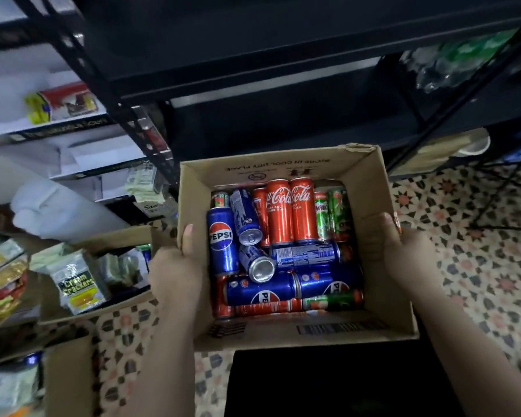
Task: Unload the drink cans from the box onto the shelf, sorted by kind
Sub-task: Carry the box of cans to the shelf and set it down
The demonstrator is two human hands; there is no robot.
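An open cardboard box (283, 332) is held up in front of a black metal shelf (253, 70). My left hand (178, 266) grips its left wall, thumb inside. My right hand (403, 251) grips its right wall. Inside lie several blue Pepsi cans (223, 245), red Coca-Cola cans (289, 209) and green Milo cans (333, 212), jumbled on their sides. More red and green cans (328, 302) lie along the near wall. The shelf boards above the box hold no cans.
A second cardboard box (103, 311) with cream cracker packs stands on the patterned tile floor (478, 266) at the left. Snack packs are stacked at the far left. White shelves with goods stand at the upper left. Wrapped green bottles (463, 58) sit on the shelf at the upper right.
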